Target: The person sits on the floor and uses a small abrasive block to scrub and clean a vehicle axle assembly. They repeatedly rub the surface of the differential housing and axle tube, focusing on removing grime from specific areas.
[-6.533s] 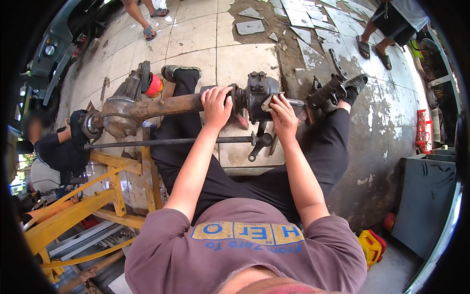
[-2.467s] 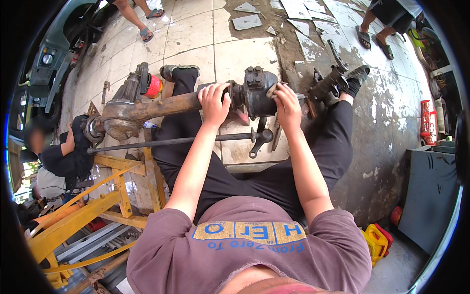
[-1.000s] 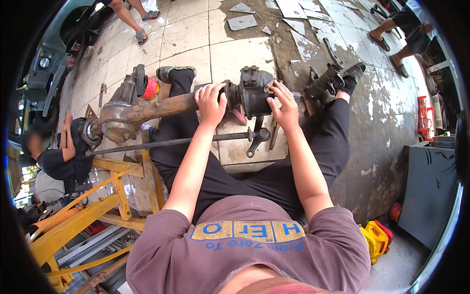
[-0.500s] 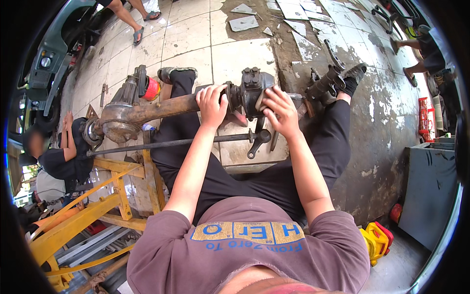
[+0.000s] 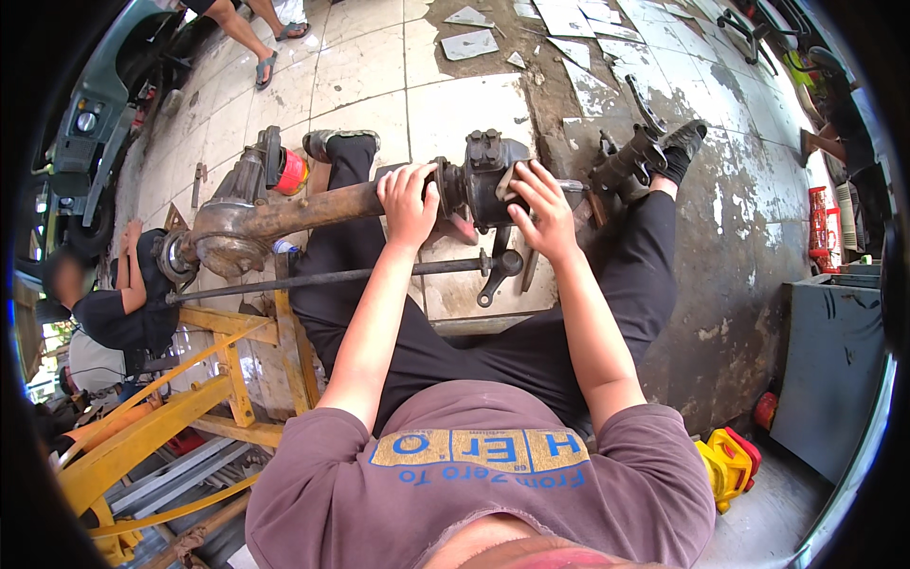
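Note:
A rusty vehicle axle housing [image 5: 318, 211] lies across in front of me, with a bulging differential section [image 5: 227, 237] at its left. My left hand [image 5: 409, 204] rests over the tube near its right end, fingers curved round its far side. At the dark steering knuckle [image 5: 488, 171], my right hand [image 5: 545, 211] presses a small tan flat piece [image 5: 505, 182] against the rounded surface. Its fingers cover most of that piece, so I cannot tell if it is cloth or sandpaper. Nearer me runs a long steering rod [image 5: 379, 273] with a dark arm [image 5: 498, 275] at its end.
My legs straddle the axle. A dark metal hub part [image 5: 630, 161] stands by my right foot. A yellow metal frame [image 5: 190, 408] is at the left, near a seated person [image 5: 123, 294]. Broken tiles [image 5: 469, 45] lie ahead; a grey cabinet [image 5: 825, 370] stands at right.
My right hand has shifted slightly up and left on the knuckle with the tan piece. My left hand stays nearly still on the tube. A person at the far right has moved.

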{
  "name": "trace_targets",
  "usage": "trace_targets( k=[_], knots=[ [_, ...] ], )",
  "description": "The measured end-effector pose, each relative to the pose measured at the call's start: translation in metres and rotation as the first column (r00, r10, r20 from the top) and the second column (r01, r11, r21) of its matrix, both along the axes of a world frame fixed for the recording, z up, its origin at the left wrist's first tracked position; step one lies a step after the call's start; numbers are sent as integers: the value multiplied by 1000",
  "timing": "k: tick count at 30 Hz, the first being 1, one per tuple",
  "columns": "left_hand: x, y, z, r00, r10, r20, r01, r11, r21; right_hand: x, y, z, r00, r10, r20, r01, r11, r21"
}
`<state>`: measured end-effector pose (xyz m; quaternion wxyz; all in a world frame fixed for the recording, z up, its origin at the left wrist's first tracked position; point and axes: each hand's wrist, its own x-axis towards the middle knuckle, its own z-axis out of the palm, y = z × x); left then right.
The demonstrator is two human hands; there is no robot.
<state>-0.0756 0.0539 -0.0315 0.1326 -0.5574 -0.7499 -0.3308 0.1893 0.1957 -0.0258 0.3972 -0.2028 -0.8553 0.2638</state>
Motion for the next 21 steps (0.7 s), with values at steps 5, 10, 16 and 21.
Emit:
trace_targets(
  k=[5,10,16,21],
  knots=[
    [2,3,1,1000,-15,15,15,1000,2,-13,15,-13,977,-156,-145,81,902,-425],
    [1,2,1,1000,-7,11,7,1000,-9,-6,24,-7,999,14,-47,-11,997,74],
    [1,2,1,1000,-9,8,9,1000,-11,-9,19,-10,992,-89,-87,79,990,-121],
    [0,1,0,1000,3,-14,-3,1000,-20,-6,5,-8,998,36,-43,-36,999,6]
  ],
)
